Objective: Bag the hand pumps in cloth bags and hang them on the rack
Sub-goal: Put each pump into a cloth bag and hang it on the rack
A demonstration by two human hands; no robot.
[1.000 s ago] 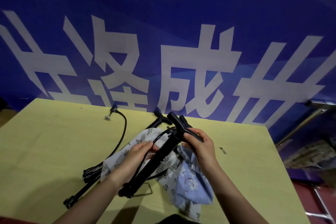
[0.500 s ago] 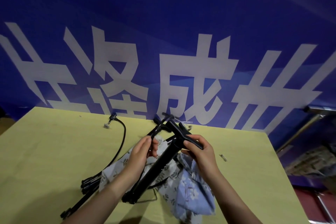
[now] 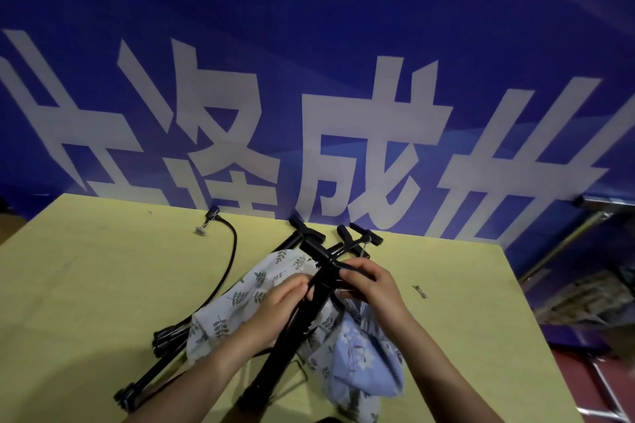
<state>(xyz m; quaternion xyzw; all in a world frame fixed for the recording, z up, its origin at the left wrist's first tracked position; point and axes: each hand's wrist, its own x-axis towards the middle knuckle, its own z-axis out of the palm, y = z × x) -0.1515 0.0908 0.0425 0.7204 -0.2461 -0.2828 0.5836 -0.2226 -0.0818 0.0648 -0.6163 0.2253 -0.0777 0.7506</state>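
I hold a black hand pump (image 3: 292,330) tilted above the table, its T-handle up and its foot near the front edge. My right hand (image 3: 374,288) grips it just below the handle. My left hand (image 3: 278,306) is closed on the barrel and the thin black hose beside it. Under the pump lie a grey leaf-print cloth bag (image 3: 240,299) and a blue floral cloth bag (image 3: 364,364), both crumpled. A second pump (image 3: 151,374) lies flat on the left under the grey bag. A third pump's handle (image 3: 360,237) shows behind my hands.
A black hose (image 3: 231,261) curves over the yellow-green table (image 3: 86,285) to a nozzle near the back edge. A small metal clip (image 3: 420,291) lies right of my hands. A blue banner (image 3: 309,79) hangs behind. Metal bars (image 3: 563,244) stand at the right.
My left hand has come down from near the pump's handle to the barrel. The right hand keeps its grip. The view has tilted slightly, showing a third pump's handle.
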